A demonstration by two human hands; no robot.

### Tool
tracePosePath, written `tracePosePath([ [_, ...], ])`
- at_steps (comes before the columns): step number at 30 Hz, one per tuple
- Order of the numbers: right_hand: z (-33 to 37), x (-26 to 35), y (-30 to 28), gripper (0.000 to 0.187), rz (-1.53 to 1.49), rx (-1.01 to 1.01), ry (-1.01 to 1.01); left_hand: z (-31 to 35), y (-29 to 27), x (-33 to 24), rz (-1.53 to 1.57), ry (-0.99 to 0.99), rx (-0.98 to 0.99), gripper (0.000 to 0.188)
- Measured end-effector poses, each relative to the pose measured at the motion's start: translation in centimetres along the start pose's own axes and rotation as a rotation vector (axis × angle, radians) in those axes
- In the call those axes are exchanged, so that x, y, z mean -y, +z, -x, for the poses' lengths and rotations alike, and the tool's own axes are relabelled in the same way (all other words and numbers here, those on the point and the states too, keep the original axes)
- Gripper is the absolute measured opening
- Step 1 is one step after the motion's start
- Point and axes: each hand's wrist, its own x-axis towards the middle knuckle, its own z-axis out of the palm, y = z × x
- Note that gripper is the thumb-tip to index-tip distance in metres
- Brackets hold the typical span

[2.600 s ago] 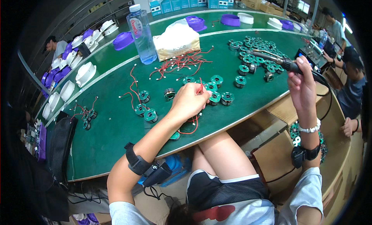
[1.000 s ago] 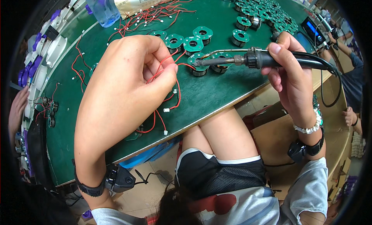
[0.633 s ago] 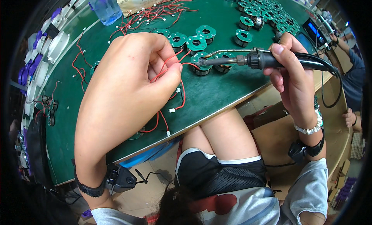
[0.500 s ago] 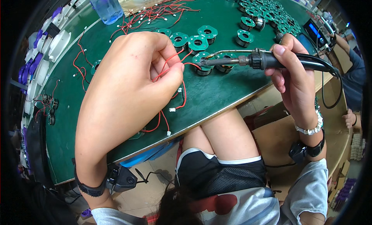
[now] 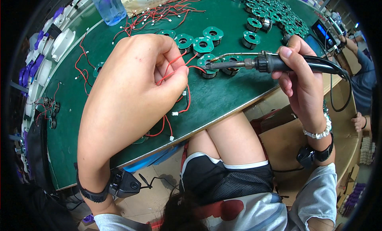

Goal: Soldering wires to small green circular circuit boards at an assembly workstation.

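My left hand [image 5: 135, 72] pinches a red wire [image 5: 194, 66] between thumb and fingers, and the wire's end reaches a small motor stator with a green circuit board [image 5: 205, 59]. My right hand [image 5: 298, 68] is closed round the black handle of a soldering iron [image 5: 254, 64]. Its dark tip, with a thin bent metal tube above it, lies over that same board at the wire's end; exact contact is hard to make out. Another stator [image 5: 232, 70] sits partly behind the iron. More red wires with white plugs [image 5: 175, 113] hang below my left hand.
Several stators [image 5: 213, 33] stand just beyond, and a large cluster [image 5: 274, 12] fills the far right. A pile of red wires [image 5: 159, 13] lies near a blue clear bottle [image 5: 109, 8]. A device with a lit display [image 5: 321, 31] stands right, near another person's arm [image 5: 352, 46].
The iron's tip has shifted slightly left and down on the board. The hanging white plugs have swung a little left. Both hands otherwise hold nearly the same place.
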Motion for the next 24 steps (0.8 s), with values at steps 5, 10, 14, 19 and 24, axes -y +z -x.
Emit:
tracePosePath([
  [5, 0.0, 0.0, -0.1, 0.018, -0.003, 0.004, 0.002, 0.0, 0.0, -0.1, -0.001, 0.003, -0.01, 0.01],
  [10, 0.0, 0.2, -0.1, 0.018, -0.03, -0.041, -0.004, -0.1, -0.2, -0.6, 0.037, -0.055, 0.03, 0.008],
  [14, -0.3, 0.0, -0.4, 0.019, -0.057, -0.059, -0.018, -0.1, -0.3, -0.8, 0.037, -0.036, 0.034, 0.006],
  [19, -0.3, 0.0, -0.2, 0.019, -0.028, -0.057, 0.015, -0.1, -0.3, -0.7, 0.055, -0.007, 0.021, 0.005],
  [24, -0.7, -0.2, -1.3, 0.021, -0.042, -0.102, -0.024, 0.0, -0.3, -0.8, 0.068, -0.001, 0.003, 0.006],
])
